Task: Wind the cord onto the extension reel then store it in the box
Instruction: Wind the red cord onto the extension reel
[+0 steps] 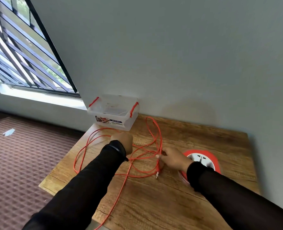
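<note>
Box [114,113] label reads "MULTI-BOX"; orange cord [147,143] lies unwound beside it.

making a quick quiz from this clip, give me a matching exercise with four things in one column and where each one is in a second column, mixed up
Things:
1. clear box
2. reel
3. orange cord
4. plug

Places:
A. lying in loose loops across the table
B. against the wall at the table's far corner
C. flat on the table, partly under the right wrist
D. just below the right hand, prongs toward the camera

Pairs: 1-B, 2-C, 3-A, 4-D
</note>
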Tool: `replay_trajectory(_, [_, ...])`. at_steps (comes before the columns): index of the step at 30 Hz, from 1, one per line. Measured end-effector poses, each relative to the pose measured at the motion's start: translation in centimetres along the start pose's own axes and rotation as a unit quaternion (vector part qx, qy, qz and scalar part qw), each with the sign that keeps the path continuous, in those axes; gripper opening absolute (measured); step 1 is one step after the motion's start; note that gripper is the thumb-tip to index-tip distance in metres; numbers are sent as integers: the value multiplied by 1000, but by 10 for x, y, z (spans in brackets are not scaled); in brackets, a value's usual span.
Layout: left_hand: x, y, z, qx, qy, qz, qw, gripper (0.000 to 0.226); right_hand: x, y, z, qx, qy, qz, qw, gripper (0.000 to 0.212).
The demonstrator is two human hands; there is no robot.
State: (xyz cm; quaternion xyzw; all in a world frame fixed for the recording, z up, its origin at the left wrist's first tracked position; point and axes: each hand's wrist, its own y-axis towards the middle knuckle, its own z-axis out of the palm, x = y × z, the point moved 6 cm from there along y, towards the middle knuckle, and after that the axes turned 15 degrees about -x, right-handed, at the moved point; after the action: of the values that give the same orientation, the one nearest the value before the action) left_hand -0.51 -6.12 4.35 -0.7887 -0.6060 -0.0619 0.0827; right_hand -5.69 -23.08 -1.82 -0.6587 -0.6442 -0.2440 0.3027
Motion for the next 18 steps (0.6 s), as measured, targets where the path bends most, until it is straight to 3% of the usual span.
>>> replay_trajectory(2, [-21, -3, -13, -6, 4, 13, 1000, 7, -3, 2, -13, -13, -16, -1, 1000, 20])
replay_trajectory(7, [-72, -15, -41, -113, -59, 21, 992, 28, -5, 9, -54, -82, -56, 3, 995, 16])
replay_trajectory(9, [-94, -20, -36, -83, -122, 38, 988, 10, -10, 10, -71, -113, -52, 22, 992, 24])
replay_trajectory(10, [-105, -22, -25, -29, -176, 42, 983, 20, -14, 9, -80, -127, -58, 25, 990, 27])
replay_trajectory(12, [-127, -34, 5, 129, -289, 40, 948, 44, -30, 3, -94, -153, -98, 36, 983, 31])
replay_trajectory(14, [-143, -48, 27, 236, -378, 18, 895, 48, -53, -11, -100, -159, -140, 83, 974, 39])
replay_trajectory(18, [-164, -56, 58, 290, -562, -82, 770, 39, -102, -46, -91, -118, -162, 201, 959, 53])
